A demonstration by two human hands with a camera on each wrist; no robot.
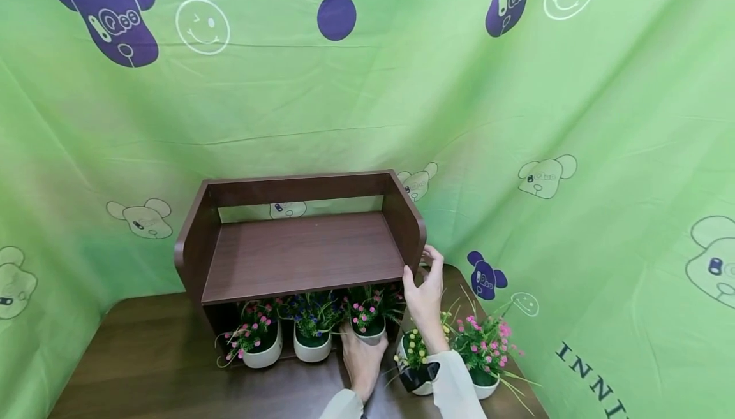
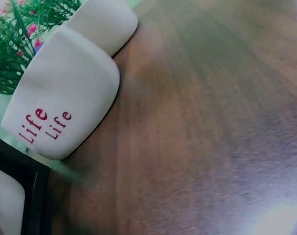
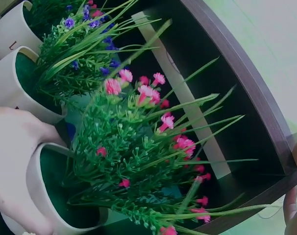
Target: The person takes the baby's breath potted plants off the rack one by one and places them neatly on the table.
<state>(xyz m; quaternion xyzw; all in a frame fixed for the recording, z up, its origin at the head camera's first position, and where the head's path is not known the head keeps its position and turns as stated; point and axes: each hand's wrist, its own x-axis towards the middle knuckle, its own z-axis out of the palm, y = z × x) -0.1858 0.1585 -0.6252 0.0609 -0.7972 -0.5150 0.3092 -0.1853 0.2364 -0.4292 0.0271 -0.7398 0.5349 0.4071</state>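
My left hand [image 1: 362, 358] grips a white flowerpot [image 1: 374, 337] with pink artificial flowers at the right end of the lower shelf. In the right wrist view, that hand's fingers wrap the pot's [image 3: 45, 191] side, below its green leaves and pink blooms [image 3: 146, 93]. My right hand [image 1: 425, 298] holds the right side panel of the dark brown wooden shelf [image 1: 310, 250], thumb at the front edge and fingers outside. Left of the gripped pot stand a blue-flowered pot [image 1: 312, 347] and another pink-flowered pot [image 1: 264, 356]. Red "Life" lettering marks a white pot [image 2: 65, 88] in the left wrist view.
Beside my right forearm, a yellow-flowered pot [image 1: 423, 388] and a pink-flowered pot [image 1: 485, 390] stand on the brown table [image 1: 143, 368]. A green printed cloth [image 1: 367, 100] hangs behind the shelf and along the right side.
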